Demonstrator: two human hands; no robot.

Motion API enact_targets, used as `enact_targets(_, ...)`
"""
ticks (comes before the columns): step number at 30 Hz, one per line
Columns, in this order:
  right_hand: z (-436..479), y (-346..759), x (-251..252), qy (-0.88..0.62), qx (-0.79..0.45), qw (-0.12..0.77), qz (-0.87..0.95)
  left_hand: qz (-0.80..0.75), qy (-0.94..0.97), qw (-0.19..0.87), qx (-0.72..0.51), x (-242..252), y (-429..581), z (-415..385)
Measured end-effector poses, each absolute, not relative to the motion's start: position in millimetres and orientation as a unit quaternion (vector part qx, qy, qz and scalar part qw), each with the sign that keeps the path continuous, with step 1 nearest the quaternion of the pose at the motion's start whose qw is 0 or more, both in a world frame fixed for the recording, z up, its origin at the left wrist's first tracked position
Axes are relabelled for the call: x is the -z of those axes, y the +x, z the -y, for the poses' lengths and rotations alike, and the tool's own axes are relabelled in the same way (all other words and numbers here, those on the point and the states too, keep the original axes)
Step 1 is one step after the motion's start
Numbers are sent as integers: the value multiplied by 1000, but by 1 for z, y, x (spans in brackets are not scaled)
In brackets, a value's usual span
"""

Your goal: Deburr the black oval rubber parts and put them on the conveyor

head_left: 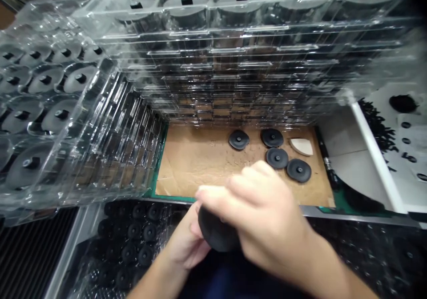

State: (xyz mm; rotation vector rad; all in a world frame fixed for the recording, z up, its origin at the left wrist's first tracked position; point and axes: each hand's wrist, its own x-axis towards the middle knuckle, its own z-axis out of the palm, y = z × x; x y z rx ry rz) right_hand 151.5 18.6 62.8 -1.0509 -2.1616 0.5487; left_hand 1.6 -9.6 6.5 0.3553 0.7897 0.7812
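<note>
Disc [216, 233] clamped by left hand [187, 246] and right hand [265, 208]; four more discs [276, 157] lie on cardboard [193, 161].

Two stacks of clear plastic trays observed: one at the rear [233, 74], one at the left [123, 112]. A cardboard sheet [190, 161] lies between them over a green surface [158, 163]. A cream-coloured wedge [302, 146] rests at its right. Beyond a white upright panel [375, 152]: heaped small black parts [375, 128]. Lower left: a dark ribbed surface [30, 259].
</note>
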Motion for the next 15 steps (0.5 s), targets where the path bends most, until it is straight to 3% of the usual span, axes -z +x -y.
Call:
enact_targets(3,-22,151,-62,-325,-247,349,844,-363,157,850,-349,-3,1,9)
enact_targets(7,-43,165,-26,-482,-345,386,707,-315,106,872,-359,-6,-2,9)
enact_targets(10,-49,167,22,-527,-405,342,664,-271,47,886,-375,-6,-6,10)
enact_targets(15,-18,151,75,-573,-345,342,660,-224,20,902,-368,2,-13,13)
